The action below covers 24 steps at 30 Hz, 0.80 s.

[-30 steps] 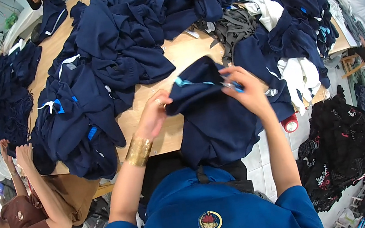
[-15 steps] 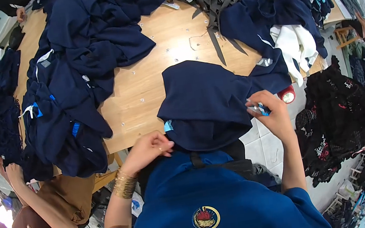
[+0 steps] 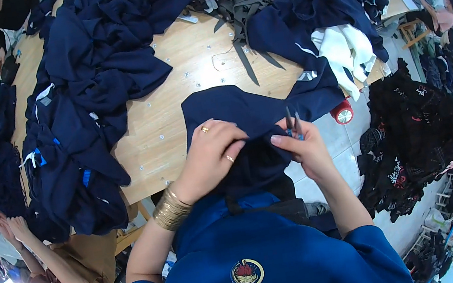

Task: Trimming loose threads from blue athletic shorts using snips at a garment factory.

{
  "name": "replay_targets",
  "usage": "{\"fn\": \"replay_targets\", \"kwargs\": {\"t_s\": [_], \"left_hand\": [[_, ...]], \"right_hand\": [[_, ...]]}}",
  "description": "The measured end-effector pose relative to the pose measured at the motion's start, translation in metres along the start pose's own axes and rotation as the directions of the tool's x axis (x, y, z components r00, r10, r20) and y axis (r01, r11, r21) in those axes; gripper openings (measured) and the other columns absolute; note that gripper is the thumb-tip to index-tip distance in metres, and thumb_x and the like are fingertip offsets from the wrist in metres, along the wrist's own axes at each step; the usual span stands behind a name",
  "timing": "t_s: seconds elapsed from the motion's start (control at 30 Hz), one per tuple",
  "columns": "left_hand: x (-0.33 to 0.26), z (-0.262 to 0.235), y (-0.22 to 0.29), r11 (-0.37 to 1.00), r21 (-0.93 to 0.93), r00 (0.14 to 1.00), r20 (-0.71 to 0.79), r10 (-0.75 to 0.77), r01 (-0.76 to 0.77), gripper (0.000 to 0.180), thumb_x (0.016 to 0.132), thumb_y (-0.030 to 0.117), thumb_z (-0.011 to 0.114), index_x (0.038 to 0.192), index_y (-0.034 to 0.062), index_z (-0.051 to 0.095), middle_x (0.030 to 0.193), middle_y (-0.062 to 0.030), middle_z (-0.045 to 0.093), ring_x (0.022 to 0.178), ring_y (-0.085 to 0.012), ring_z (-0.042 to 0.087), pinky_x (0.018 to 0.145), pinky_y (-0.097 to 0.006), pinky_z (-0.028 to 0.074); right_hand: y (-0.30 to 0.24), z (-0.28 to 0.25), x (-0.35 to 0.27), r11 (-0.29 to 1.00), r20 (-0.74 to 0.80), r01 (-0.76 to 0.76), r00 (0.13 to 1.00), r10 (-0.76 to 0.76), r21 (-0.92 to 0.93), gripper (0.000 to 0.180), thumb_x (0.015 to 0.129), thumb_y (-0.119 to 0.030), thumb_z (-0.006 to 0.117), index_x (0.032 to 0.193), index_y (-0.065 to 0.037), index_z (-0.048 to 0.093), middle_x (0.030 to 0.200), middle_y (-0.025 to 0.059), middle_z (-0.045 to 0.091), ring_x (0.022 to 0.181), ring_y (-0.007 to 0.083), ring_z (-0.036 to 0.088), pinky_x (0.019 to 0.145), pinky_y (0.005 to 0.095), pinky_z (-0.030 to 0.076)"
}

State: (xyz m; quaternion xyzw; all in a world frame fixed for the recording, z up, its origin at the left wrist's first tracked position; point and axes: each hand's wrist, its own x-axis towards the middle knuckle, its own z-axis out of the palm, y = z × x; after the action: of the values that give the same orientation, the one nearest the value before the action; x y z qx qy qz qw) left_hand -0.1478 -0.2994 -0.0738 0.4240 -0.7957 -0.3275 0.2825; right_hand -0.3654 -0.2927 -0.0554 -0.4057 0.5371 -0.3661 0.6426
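Observation:
A navy blue garment (image 3: pixel 224 105) lies over the near edge of the wooden table and hangs down in front of me. My left hand (image 3: pixel 211 157), with rings and gold bangles, is closed on the garment's near edge, thumb and fingers pinching the cloth. Just to its right, my right hand (image 3: pixel 309 149) pinches the same edge between thumb and finger. Tucked in that hand is a pair of thread snips (image 3: pixel 295 124) with blue on the handle, its dark blades pointing up and away from me. Part of the garment is hidden beneath my hands.
Navy garments pile up on the wooden table (image 3: pixel 157 117) at left and right. Grey strips (image 3: pixel 244 8) and white cloth (image 3: pixel 345 51) lie among them. A red round-ended object (image 3: pixel 343 113) is by the right edge. A co-worker's hands (image 3: pixel 12 226) show at left; black clothing (image 3: pixel 399 144) heaps at right.
Both hands have moved inward and taken hold of the garment's near edge. The snips now point upward in my right hand. The surroundings have shifted slightly left in the view.

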Motion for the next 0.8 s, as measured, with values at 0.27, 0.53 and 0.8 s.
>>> {"fn": "replay_targets", "kwargs": {"t_s": [0.27,0.53,0.8], "left_hand": [[0.006,-0.04,0.001,0.592,-0.7,0.902,0.185,-0.39,0.399,0.013,0.091,0.015,0.053,0.091,0.0034,0.057,0.081,0.0054,0.053,0.075,-0.0013,0.046,0.071,-0.016,0.037],[0.004,-0.04,-0.006,0.546,-0.729,0.891,0.196,-0.409,0.412,0.012,0.091,0.014,0.055,0.091,0.0025,0.059,0.082,0.0056,0.053,0.077,-0.0014,0.046,0.073,-0.016,0.039],[-0.003,-0.057,-0.021,0.888,0.014,0.875,0.162,-0.455,0.459,0.012,0.079,0.004,0.064,0.09,0.0014,0.062,0.07,-0.0017,0.059,0.065,-0.0071,0.055,0.063,-0.019,0.045]], "right_hand": [[-0.021,-0.015,0.0,0.986,0.035,-0.092,0.996,0.087,0.139,0.011,0.078,-0.016,0.07,0.081,-0.008,0.065,0.059,-0.0093,0.049,0.046,-0.0029,0.033,0.04,0.0164,0.016],[-0.03,-0.013,-0.001,0.975,0.088,-0.131,0.989,0.117,0.181,0.013,0.078,-0.018,0.07,0.082,-0.006,0.065,0.06,-0.0088,0.05,0.047,-0.0019,0.035,0.041,0.0174,0.017],[-0.04,-0.049,0.01,0.828,-0.309,0.151,0.951,0.028,0.54,0.007,0.084,-0.01,0.06,0.089,-0.007,0.06,0.078,-0.0006,0.062,0.061,0.0044,0.058,0.049,0.0151,0.041]]}}
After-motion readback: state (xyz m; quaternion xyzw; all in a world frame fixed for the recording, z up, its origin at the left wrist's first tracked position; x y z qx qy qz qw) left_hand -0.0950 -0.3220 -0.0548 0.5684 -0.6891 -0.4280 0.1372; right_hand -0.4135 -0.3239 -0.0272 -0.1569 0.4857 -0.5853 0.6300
